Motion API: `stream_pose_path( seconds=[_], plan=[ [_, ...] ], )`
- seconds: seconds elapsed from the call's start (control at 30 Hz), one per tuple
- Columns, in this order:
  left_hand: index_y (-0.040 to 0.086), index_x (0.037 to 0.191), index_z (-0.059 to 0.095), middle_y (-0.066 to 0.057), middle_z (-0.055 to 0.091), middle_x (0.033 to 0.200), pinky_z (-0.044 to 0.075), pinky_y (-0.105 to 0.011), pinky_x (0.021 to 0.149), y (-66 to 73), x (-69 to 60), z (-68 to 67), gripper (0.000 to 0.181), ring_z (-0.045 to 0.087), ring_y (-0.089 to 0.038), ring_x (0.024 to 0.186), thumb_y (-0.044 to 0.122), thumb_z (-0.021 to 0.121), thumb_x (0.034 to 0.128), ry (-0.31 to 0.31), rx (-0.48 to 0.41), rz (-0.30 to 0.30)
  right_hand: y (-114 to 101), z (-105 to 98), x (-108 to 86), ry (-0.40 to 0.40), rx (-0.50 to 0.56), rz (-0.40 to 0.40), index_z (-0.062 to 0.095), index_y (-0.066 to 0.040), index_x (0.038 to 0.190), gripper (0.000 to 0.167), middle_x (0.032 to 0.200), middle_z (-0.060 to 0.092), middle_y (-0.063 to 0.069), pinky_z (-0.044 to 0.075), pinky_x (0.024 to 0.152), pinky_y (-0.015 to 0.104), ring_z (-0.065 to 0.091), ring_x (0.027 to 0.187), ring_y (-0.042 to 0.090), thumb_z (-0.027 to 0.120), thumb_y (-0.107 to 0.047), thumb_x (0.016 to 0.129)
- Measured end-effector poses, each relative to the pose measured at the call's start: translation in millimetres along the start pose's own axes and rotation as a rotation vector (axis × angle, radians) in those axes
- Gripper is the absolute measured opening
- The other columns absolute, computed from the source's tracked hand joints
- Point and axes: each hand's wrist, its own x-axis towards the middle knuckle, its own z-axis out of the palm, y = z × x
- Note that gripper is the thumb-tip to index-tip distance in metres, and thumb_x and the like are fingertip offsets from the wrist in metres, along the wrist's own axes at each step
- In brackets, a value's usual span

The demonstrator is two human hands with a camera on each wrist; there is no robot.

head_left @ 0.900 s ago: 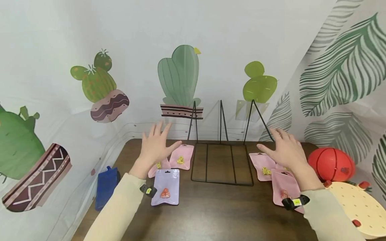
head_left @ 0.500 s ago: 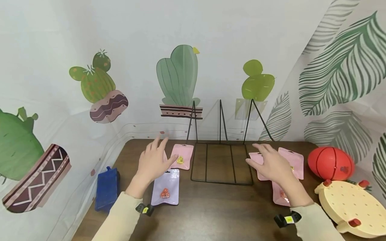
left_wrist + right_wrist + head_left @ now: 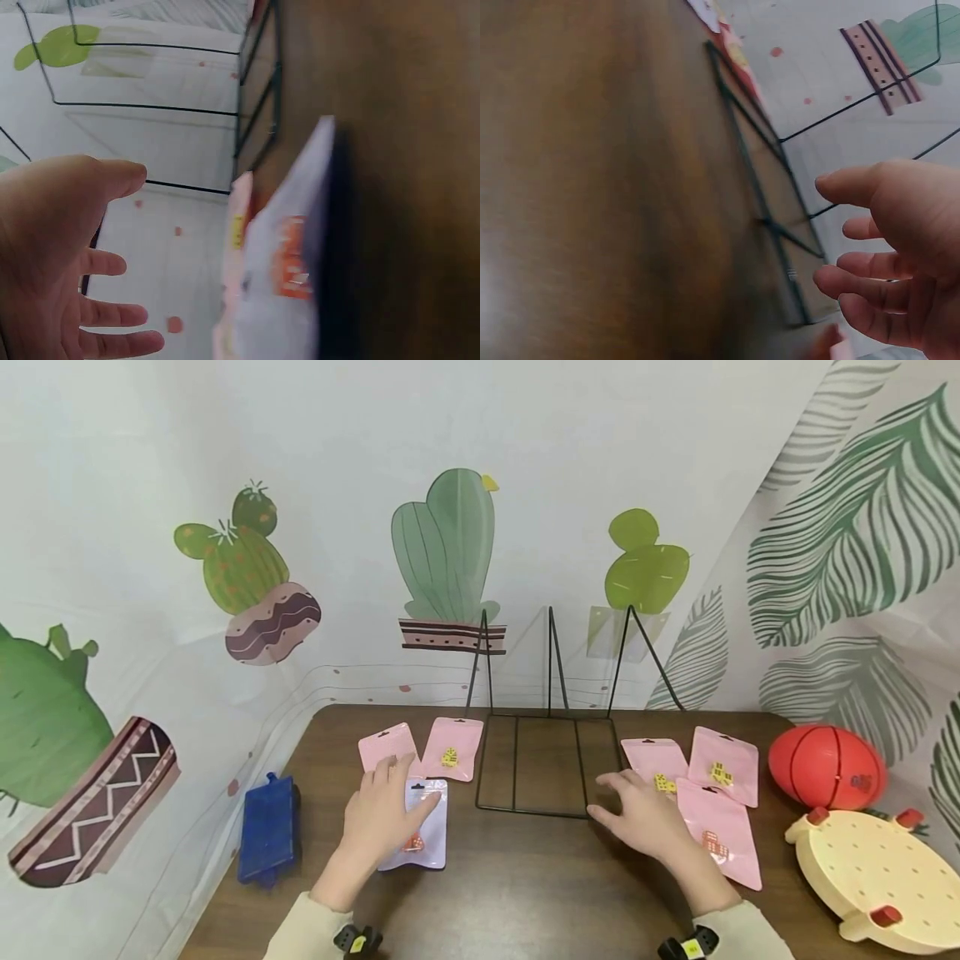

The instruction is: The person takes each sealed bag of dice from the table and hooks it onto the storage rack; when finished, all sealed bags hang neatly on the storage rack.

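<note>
In the head view my left hand (image 3: 380, 812) hovers over a lilac bag (image 3: 435, 835) with red dice, fingers spread and holding nothing. Two pink bags (image 3: 462, 732) lie behind it. My right hand (image 3: 643, 814) is over the front right corner of a black wire rack (image 3: 532, 812), its fingers loosely bent around nothing. Three pink bags with dice lie beside it, one (image 3: 738, 827) with red dice. The left wrist view shows the lilac bag (image 3: 274, 322) beyond my left hand (image 3: 52, 247); in the right wrist view the rack (image 3: 742, 150) stands beside my right hand (image 3: 907, 247).
At the table's left edge is a blue plastic object (image 3: 267, 831). On the right are a red ball-like object (image 3: 825, 767) and a cream round board (image 3: 885, 877) with red pegs. A patterned cloth (image 3: 555, 460) hangs behind the table (image 3: 517, 893).
Both hands have come down and back toward the near side of the table, the right one also moving left. The pink bags on the right are now more fully uncovered.
</note>
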Motion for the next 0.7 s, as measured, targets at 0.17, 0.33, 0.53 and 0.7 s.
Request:
stream_pose_path(
  seconds=[0.17,0.33,0.53,0.7],
  plan=[
    [0.011,0.144,0.057,-0.022,0.056,0.136,0.054,-0.058,0.071,-4.8,-18.8,13.2,0.076,0.058,-0.043,0.113,0.061,0.073,0.0883,-0.015,0.001,-0.034,1,14,-7.1,-0.060,0.037,0.026,0.072,-0.010,0.119,0.042,0.109,0.068,0.009,0.056,0.078,0.051,0.070,0.097,0.030,0.084,-0.034,0.088],
    [0.008,0.139,0.059,-0.022,0.057,0.127,0.053,-0.055,0.062,-9.7,-29.3,24.8,0.076,0.059,-0.041,0.100,0.060,0.076,0.0863,-0.020,0.013,-0.038,3,19,-8.6,-0.057,0.041,0.052,0.075,-0.015,0.109,0.029,0.099,0.066,0.002,0.054,0.070,0.045,0.068,0.088,0.024,0.085,-0.030,0.087],
    [0.006,0.138,0.059,-0.023,0.056,0.127,0.052,-0.056,0.060,-12.3,-35.9,30.5,0.080,0.059,-0.041,0.097,0.061,0.078,0.0833,-0.059,0.021,-0.064,4,23,-7.9,-0.060,0.057,0.048,0.075,-0.023,0.099,0.016,0.089,0.061,-0.005,0.050,0.065,0.039,0.060,0.080,0.014,0.084,-0.028,0.088],
    [0.006,0.140,0.059,-0.024,0.054,0.130,0.053,-0.055,0.062,-12.1,-36.9,31.5,0.083,0.059,-0.041,0.101,0.060,0.081,0.0796,-0.074,0.007,-0.067,5,25,-8.4,-0.052,0.079,0.040,0.073,-0.027,0.093,0.011,0.086,0.058,-0.009,0.047,0.064,0.036,0.058,0.078,0.011,0.084,-0.027,0.089]
  ],
)
